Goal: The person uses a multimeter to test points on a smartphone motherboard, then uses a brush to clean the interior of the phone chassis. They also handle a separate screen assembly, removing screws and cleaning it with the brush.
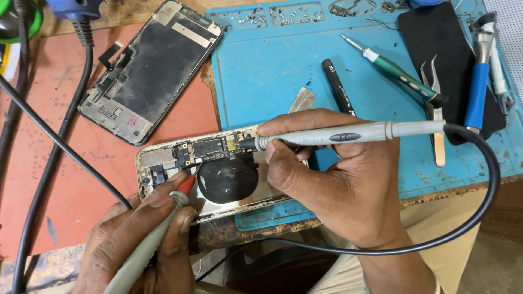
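An opened phone body (163, 163) lies at the bench's front edge, its circuit board and round black coil (229, 179) exposed. My left hand (136, 239) grips a grey test probe with a red tip (185, 187), the tip touching the board just left of the coil. My right hand (332, 179) holds a grey test probe with a black tip (348, 132) lying sideways, its point pressed on the board's upper right. A black lead (493, 174) loops from that probe around my right wrist.
A detached phone screen (147, 71) lies face down on the red mat (81, 190). The blue work mat (261, 71) carries a green-handled screwdriver (400, 73), tweezers (436, 109), a black pen-like tool (338, 87), a blue-handled tool (476, 92) and several tiny screws (272, 17). Black cables (49, 158) cross the left side.
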Action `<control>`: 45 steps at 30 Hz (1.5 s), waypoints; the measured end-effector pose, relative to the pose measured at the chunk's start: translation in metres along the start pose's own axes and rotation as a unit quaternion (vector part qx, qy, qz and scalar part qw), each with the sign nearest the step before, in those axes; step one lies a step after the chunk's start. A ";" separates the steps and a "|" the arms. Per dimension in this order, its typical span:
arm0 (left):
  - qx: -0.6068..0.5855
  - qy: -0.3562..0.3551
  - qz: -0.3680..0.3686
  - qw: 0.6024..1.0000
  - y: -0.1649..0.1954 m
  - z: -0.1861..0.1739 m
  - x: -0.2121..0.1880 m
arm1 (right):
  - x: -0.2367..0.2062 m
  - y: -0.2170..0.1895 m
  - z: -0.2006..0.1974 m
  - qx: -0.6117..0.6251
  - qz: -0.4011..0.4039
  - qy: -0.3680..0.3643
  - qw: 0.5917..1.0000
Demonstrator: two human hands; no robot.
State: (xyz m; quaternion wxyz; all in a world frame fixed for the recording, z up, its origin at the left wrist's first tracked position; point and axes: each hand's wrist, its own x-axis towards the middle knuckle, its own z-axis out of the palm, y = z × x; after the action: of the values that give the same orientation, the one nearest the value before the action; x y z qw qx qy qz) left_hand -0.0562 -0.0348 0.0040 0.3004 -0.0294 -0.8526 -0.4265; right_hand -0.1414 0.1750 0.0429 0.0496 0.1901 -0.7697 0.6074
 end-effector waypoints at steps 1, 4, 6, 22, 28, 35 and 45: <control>-0.002 0.001 0.001 1.000 0.000 0.000 0.002 | 0.001 0.000 -0.001 -0.001 0.000 -0.001 1.000; -0.016 -0.013 -0.003 1.000 0.001 0.002 0.006 | 0.004 0.000 -0.004 -0.002 -0.002 -0.003 1.000; -0.015 -0.019 -0.009 1.000 0.003 0.003 0.011 | 0.008 0.001 -0.004 -0.001 -0.006 -0.004 1.000; 0.026 0.009 0.009 1.000 -0.002 -0.010 0.017 | 0.015 -0.007 0.012 0.008 0.004 -0.006 1.000; -0.044 -0.038 -0.018 0.998 0.001 -0.011 0.021 | 0.011 -0.007 0.007 0.006 -0.003 -0.007 1.000; -0.023 -0.041 -0.021 0.999 -0.008 -0.011 0.019 | 0.015 -0.008 0.006 0.019 0.010 -0.009 1.000; -0.002 -0.018 -0.012 1.000 0.035 0.026 -0.023 | -0.037 -0.001 -0.040 0.050 0.040 -0.010 0.998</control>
State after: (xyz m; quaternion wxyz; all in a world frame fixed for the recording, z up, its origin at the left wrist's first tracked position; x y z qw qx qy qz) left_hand -0.0394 0.0118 0.0051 0.2797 -0.0271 -0.8575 -0.4309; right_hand -0.1134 0.2218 0.0434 0.0079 0.1671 -0.7458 0.6449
